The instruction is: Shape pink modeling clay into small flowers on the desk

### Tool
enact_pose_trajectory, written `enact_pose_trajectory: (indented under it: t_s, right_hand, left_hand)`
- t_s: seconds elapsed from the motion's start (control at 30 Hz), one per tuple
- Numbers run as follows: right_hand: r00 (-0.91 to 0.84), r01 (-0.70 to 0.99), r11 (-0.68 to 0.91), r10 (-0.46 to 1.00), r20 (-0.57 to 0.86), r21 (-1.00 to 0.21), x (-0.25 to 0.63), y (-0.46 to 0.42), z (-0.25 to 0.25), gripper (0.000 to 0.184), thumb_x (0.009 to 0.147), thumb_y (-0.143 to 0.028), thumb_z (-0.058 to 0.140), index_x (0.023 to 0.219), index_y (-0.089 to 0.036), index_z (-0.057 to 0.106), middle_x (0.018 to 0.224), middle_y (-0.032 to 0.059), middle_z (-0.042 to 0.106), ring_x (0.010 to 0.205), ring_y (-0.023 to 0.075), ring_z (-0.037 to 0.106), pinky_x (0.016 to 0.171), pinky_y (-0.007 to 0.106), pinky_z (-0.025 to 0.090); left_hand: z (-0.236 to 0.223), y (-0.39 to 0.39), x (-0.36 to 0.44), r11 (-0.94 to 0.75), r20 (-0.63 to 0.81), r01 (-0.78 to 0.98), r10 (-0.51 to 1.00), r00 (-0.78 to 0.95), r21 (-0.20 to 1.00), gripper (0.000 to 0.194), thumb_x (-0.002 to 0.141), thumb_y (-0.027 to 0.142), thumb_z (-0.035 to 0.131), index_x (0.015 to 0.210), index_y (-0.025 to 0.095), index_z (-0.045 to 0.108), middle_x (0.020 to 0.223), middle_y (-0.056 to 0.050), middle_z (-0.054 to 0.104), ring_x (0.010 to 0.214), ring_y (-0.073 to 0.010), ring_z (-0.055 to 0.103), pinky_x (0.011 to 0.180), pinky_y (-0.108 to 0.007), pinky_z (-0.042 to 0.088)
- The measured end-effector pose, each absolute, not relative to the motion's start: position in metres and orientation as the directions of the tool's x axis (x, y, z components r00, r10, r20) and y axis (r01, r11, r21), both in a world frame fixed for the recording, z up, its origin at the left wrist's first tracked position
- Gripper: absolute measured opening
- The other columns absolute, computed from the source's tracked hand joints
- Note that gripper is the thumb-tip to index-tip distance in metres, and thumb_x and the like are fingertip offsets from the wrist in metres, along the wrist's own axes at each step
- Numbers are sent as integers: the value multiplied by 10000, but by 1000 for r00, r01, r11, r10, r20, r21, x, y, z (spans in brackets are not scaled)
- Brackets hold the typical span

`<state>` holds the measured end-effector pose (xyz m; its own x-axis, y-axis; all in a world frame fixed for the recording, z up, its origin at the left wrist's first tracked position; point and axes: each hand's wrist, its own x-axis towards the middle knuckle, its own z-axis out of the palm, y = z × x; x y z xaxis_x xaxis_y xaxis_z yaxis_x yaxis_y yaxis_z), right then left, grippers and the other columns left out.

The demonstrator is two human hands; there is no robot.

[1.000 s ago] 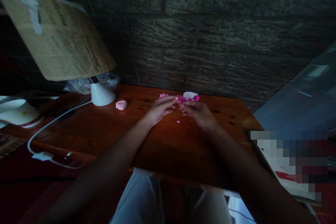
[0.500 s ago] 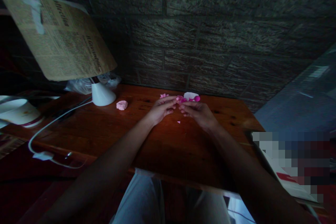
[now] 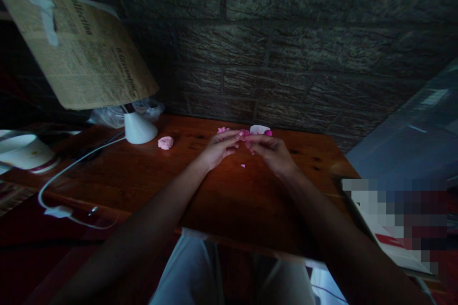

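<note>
Over the far middle of the wooden table (image 3: 214, 195), my two hands meet at the fingertips. My left hand (image 3: 221, 149) is closed in a pinch on a small crumpled pink clay piece (image 3: 244, 134). From the other side, my right hand (image 3: 272, 153) pinches at the same piece with thumb and forefinger. Just behind the fingers lie a white piece (image 3: 258, 129) and a magenta lump (image 3: 268, 133). More pink bits (image 3: 222, 130) show beyond the left hand. A tiny pink scrap (image 3: 243, 166) rests nearer to me. Farther left sits a larger pink clay lump (image 3: 165, 143).
A lamp with a newsprint shade (image 3: 89, 52) and white base (image 3: 140, 128) stands left, its cord (image 3: 67, 162) running over the table edge. A white cup (image 3: 26, 152) is at far left. A stone wall (image 3: 229, 47) rises behind. A blurred-out flat object (image 3: 390, 233) lies right.
My right fingers have shifted slightly up and left, closer against the pink piece, and cover more of the magenta bits behind. My left hand stays almost still.
</note>
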<state>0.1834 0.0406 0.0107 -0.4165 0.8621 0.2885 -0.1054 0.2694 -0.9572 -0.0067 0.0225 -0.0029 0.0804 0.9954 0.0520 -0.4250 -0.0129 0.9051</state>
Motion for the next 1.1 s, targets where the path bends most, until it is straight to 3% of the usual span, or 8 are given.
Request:
enact_pose_trajectory:
  t_s: [0.13, 0.47, 0.7, 0.93, 1.1]
  right_hand:
    - [-440, -118, 266, 850, 290, -957, 183, 41, 12, 243, 743, -345, 817, 967, -257, 843, 882, 21, 773, 702, 129, 565, 705, 321, 499]
    - [-475, -96, 104, 869, 137, -990, 182, 36, 11, 328, 687, -468, 885, 919, -239, 851, 893, 41, 785, 814, 168, 671, 799, 353, 551]
    - [-381, -119, 143, 907, 178, -983, 180, 37, 13, 394, 629, -442, 924, 939, -227, 810, 1035, 64, 798, 871, 188, 666, 795, 350, 533]
    - [-362, -121, 157, 912, 191, -980, 177, 35, 14, 355, 647, -435, 888, 843, -216, 688, 751, -9, 659, 689, 134, 533, 667, 304, 460]
    - [-360, -137, 166, 910, 205, -977, 176, 32, 17, 356, 657, -462, 866, 732, -218, 618, 794, -6, 621, 725, 135, 517, 675, 300, 477]
  left_hand:
    - [-1, 22, -6, -11, 54, -416, 994, 93, 909, 325, 646, 314, 965, 936, 222, 849, 898, -21, 738, 722, -65, 585, 606, -175, 415]
    - [-3, 23, -7, -9, 44, -414, 996, 77, 910, 238, 732, 265, 916, 950, 207, 841, 896, -31, 745, 725, -69, 607, 634, -184, 444]
    - [-2, 22, -7, -4, 39, -402, 996, 79, 915, 288, 705, 281, 932, 966, 198, 841, 995, -63, 770, 740, -74, 595, 633, -184, 424]
    - [0, 21, -6, -3, 34, -414, 997, 66, 910, 276, 711, 267, 928, 966, 206, 842, 1002, -61, 775, 737, -76, 594, 635, -190, 422]
    - [0, 21, -6, -1, 32, -417, 997, 67, 909, 270, 714, 262, 927, 966, 207, 842, 995, -61, 778, 727, -71, 593, 633, -185, 430]
